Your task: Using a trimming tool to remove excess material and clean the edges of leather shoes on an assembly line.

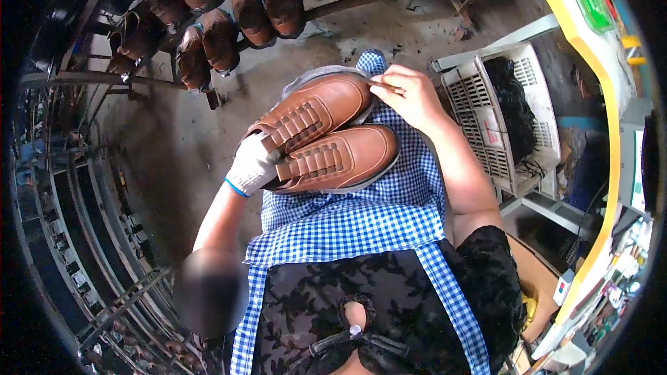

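Observation:
Two brown leather shoes [368, 151] with woven strips across their uppers lie side by side over my lap, toes to the right. My left hand [251, 165], in a white knitted glove with a blue cuff edge, is closed at the heel end of the pair, its fingers partly hidden inside the openings. At the toe of the farther shoe [340, 96], my bare right hand [413, 99] pinches a thin, dark sliver too small to name. A blue-and-white checked apron [354, 228] spreads beneath the shoes.
Brown shoes [217, 40] hang on a metal rack beyond my lap, at the upper left. A white plastic crate [479, 121] with black cord-like material stands to the right, beside a yellow-edged bench [610, 146]. Metal racking [83, 222] runs along the left.

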`<state>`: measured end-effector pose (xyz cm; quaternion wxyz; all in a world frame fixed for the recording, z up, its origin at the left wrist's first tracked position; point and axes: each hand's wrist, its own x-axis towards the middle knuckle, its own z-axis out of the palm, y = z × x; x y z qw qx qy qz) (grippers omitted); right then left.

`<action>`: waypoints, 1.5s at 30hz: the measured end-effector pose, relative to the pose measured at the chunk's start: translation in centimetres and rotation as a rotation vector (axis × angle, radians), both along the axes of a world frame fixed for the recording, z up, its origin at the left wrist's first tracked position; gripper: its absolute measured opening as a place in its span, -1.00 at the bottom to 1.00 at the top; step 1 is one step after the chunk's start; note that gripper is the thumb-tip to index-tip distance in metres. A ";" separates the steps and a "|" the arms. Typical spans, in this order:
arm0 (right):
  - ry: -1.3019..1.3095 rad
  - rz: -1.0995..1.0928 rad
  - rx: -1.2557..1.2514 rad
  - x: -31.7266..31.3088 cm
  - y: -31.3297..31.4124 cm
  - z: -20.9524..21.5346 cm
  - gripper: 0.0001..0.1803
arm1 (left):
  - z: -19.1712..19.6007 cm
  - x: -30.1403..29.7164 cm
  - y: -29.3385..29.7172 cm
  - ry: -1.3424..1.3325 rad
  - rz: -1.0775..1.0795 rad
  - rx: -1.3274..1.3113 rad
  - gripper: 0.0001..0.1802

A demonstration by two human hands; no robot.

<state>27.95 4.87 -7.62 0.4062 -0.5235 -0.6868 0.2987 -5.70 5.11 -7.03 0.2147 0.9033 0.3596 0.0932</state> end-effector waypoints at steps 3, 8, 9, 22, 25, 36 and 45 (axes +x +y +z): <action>-0.125 0.041 0.083 0.6 0.3 -0.4 -0.86 | 0.4 0.5 0.1 0.030 -0.002 -0.023 -0.55; -0.354 0.151 0.130 0.8 1.7 1.0 -0.87 | 0.6 0.7 0.4 0.066 -0.054 0.047 -0.53; -0.375 0.215 0.041 0.9 2.3 1.2 -0.87 | 0.3 0.5 0.5 0.066 -0.055 0.046 -0.53; -0.350 0.331 -0.173 0.7 3.8 0.8 -0.75 | -0.3 0.0 -0.2 0.052 -0.055 0.037 -0.61; -0.224 0.250 -0.116 0.7 2.4 -0.8 -0.80 | -0.3 -0.3 -0.1 0.042 -0.052 0.033 -0.61; 0.267 0.137 -0.280 0.8 -1.4 -2.1 -0.86 | 0.1 -0.3 0.9 -0.006 -0.081 0.039 -0.50; 0.802 -0.327 -0.228 4.5 -6.4 -3.5 -0.87 | 4.1 1.8 7.2 0.243 0.074 0.023 -0.66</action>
